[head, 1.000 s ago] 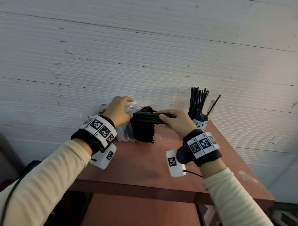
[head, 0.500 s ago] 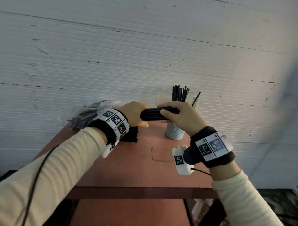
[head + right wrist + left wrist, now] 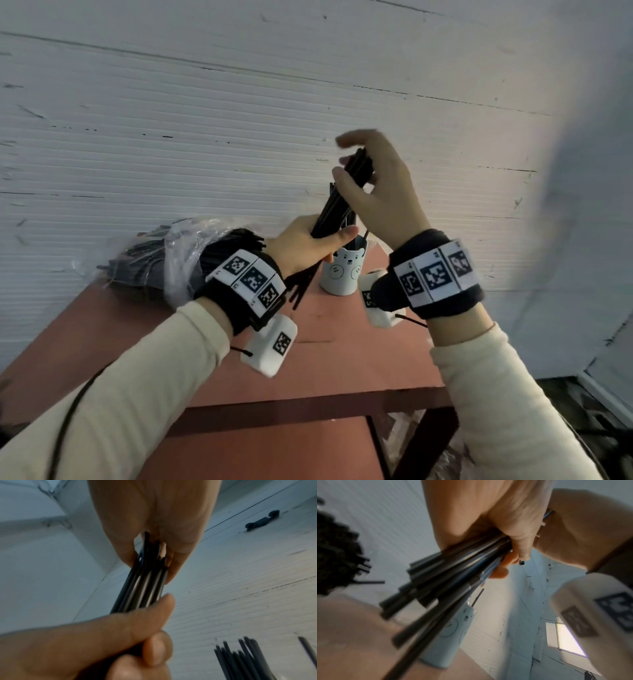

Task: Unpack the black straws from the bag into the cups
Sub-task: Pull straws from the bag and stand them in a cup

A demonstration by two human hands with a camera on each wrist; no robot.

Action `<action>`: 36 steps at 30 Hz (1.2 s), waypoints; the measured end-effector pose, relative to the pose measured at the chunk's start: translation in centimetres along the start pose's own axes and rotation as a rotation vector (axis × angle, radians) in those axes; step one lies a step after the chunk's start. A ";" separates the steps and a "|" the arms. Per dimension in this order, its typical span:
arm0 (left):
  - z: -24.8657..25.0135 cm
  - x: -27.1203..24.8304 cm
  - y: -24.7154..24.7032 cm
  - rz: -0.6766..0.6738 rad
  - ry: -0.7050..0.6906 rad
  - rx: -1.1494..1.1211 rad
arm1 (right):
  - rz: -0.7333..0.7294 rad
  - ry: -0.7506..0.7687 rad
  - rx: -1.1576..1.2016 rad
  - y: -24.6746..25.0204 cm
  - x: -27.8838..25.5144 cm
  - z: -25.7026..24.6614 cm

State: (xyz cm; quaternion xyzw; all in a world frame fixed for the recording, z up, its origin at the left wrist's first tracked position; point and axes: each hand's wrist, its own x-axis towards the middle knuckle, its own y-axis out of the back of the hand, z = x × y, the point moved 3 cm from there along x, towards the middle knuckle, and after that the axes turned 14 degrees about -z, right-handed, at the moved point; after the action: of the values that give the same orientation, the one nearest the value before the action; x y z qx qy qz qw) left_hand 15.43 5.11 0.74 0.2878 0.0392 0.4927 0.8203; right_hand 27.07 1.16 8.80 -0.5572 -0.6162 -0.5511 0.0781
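Observation:
A bundle of black straws (image 3: 330,216) stands steeply tilted just above the white bear-face cup (image 3: 342,274), which holds several straws (image 3: 240,660). My left hand (image 3: 322,236) grips the bundle's lower end right over the cup's rim. Higher up, my right hand (image 3: 356,168) pinches its upper end between thumb and fingers. From the left wrist, the bundle (image 3: 445,581) fans out below my palm, with the cup (image 3: 450,635) behind it. The right wrist view has the bundle (image 3: 145,581) running between both hands. A clear plastic bag (image 3: 178,253) with more straws lies at the left.
The red-brown table (image 3: 342,356) carries the bag and cup against a white ribbed wall (image 3: 205,120). Loose straw ends (image 3: 301,291) stick out of the bag toward the cup. The table's front edge is close, with a lower shelf (image 3: 274,445) beneath.
The bundle has swung from lying level between my hands to nearly upright over the cup. My right hand has risen with its top end, and my left hand has moved toward the cup.

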 end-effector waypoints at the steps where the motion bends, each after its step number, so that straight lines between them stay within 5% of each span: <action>1: -0.8 0.1 -0.5 -0.021 0.041 -0.041 | -0.043 -0.015 -0.044 -0.6 0.0 0.5; 6: -3.8 -0.1 -1.8 -0.264 0.149 -0.152 | -0.303 -0.076 -0.241 -4.3 -1.9 3.1; 12: -4.6 -0.9 -2.6 -0.373 0.244 -0.185 | -0.282 -0.042 -0.224 -4.5 -2.2 2.7; 15: -5.1 -0.8 -2.4 -0.296 0.257 -0.102 | -0.270 -0.029 -0.195 -3.9 -2.3 2.1; 21: -3.6 -1.0 -2.0 -0.240 0.151 -0.214 | -0.020 -0.170 -0.042 -0.7 -3.8 1.9; 28: -1.2 -1.3 -3.4 -0.579 0.044 -0.034 | -0.556 -0.356 0.121 -2.9 -5.5 3.5; 32: -1.7 -0.5 -3.9 -0.512 0.050 -0.057 | -0.444 -0.292 0.137 -2.5 -5.0 4.6; 36: -1.9 1.3 -3.4 -0.129 0.097 -0.044 | -0.216 -0.321 0.185 0.5 -3.1 5.3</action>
State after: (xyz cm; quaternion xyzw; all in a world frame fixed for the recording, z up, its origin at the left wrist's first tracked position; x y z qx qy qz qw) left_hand 18.07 5.88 -2.29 0.2424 0.0862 0.4528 0.8537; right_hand 31.38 3.24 4.86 -0.5590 -0.7249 -0.4013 -0.0299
